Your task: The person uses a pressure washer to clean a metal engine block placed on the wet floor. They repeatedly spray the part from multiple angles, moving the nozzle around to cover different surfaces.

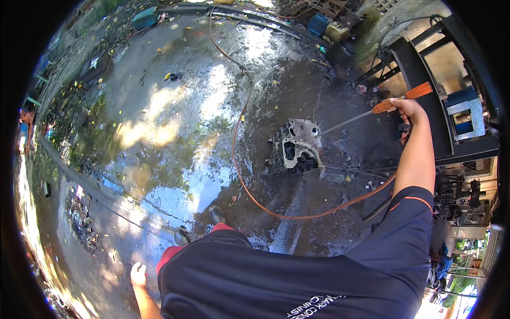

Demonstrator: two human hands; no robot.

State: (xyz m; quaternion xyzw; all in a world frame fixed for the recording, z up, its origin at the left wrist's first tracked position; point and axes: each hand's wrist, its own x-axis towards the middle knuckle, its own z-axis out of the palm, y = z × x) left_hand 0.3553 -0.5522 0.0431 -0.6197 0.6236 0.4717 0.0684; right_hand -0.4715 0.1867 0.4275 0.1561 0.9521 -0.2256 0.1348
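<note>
engine block (298, 148) is used as landmark, set on wet floor (186, 106). slip could be caused by the water film left of the block, shoes (217, 214) being placed near it. hose (297, 217) is looped around the block's left and near sides; a foot could be caught in it, or the lance could be dragged off aim if the loop is snagged. since the orange-handled lance (381, 106) is steered by one hand only, its tip could be swung off the block by a wrist twist. metal frame (419, 69) right of the block could be knocked, the handle being held close to it.

right grip (410, 109) is clamped on the lance handle, up and right of the block; block lies below and left of that grip, well apart, lance pointed at it. whether it is touched by the tip can't be told. left grip (138, 275) is placed far lower left of the block, fingers loosely apart, nothing seen held.
</note>
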